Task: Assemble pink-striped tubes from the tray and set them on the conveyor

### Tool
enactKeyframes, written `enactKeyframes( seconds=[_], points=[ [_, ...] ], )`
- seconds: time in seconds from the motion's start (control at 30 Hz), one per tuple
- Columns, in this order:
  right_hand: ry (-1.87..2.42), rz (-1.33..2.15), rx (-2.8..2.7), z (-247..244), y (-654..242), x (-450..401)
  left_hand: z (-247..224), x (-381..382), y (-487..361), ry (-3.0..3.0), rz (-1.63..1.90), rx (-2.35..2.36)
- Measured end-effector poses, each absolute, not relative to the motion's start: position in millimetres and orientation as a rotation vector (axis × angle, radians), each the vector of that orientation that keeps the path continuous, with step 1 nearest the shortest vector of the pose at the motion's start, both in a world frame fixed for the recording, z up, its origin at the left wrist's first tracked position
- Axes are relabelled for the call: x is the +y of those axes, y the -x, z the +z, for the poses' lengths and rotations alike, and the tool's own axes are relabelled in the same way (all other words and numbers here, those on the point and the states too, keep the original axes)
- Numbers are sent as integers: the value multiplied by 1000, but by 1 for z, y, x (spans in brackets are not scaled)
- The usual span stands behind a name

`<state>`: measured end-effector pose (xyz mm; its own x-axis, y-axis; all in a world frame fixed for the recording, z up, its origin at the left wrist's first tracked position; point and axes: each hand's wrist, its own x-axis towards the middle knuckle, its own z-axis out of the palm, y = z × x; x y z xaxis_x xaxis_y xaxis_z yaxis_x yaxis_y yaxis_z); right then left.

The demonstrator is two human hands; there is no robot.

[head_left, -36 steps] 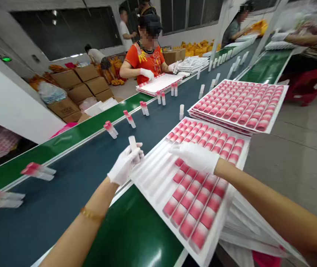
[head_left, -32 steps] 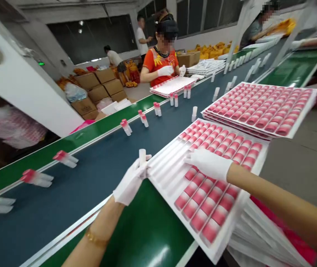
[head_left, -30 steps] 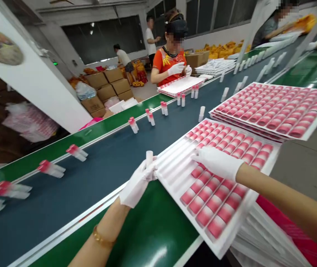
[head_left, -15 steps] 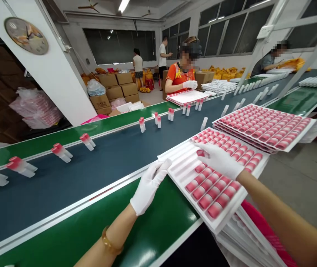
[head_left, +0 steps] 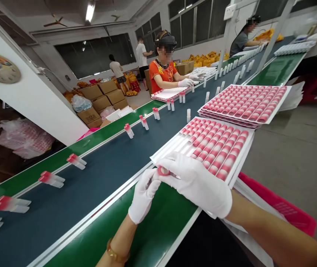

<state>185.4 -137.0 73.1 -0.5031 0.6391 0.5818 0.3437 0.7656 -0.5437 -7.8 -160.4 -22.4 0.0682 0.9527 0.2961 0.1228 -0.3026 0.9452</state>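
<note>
My right hand point(head_left: 194, 180), in a white glove, has its fingers closed round a pink cap point(head_left: 163, 171) near the middle of the view. Right against it, my gloved left hand point(head_left: 144, 194) is closed on the white tube that meets the cap; most of the tube is hidden by the fingers. Both hands are above the green table edge point(head_left: 114, 237). Just beyond my right hand lies a white tray point(head_left: 165, 147) with rows of pink-and-white tubes point(head_left: 227, 148); its near left slots show no tubes.
A fuller stacked tray point(head_left: 244, 102) lies behind. Pairs of pink-topped tubes point(head_left: 76, 161) stand or lean along the dark conveyor point(head_left: 105, 167). Across it, a person in orange point(head_left: 162, 74) works over trays. A pink crate point(head_left: 283, 204) is at lower right.
My right hand has come from over the tray to my left hand, bringing the pink cap against the tube. The view has turned rightward, and tubes on the conveyor have shifted.
</note>
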Motion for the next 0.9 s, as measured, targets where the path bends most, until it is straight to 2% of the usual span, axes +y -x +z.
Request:
enactKeyframes(
  seconds=[0.27,0.4,0.57,0.77,0.9],
  points=[
    [664,699,-2257,71,-194,-134,-26,-162,11,-1602,1292,1101],
    [732,748,-2225,65,-194,-129,-16,-168,-1,-1437,1271,1115],
    [861,1023,-2050,66,-203,-124,2,-173,-16,-1225,1161,1058],
    [954,1086,-2037,47,-202,-114,6,-180,-22,-1564,868,1397],
    [893,1006,-2122,34,-205,-104,-6,-148,2,-1527,962,1485]
  ],
)
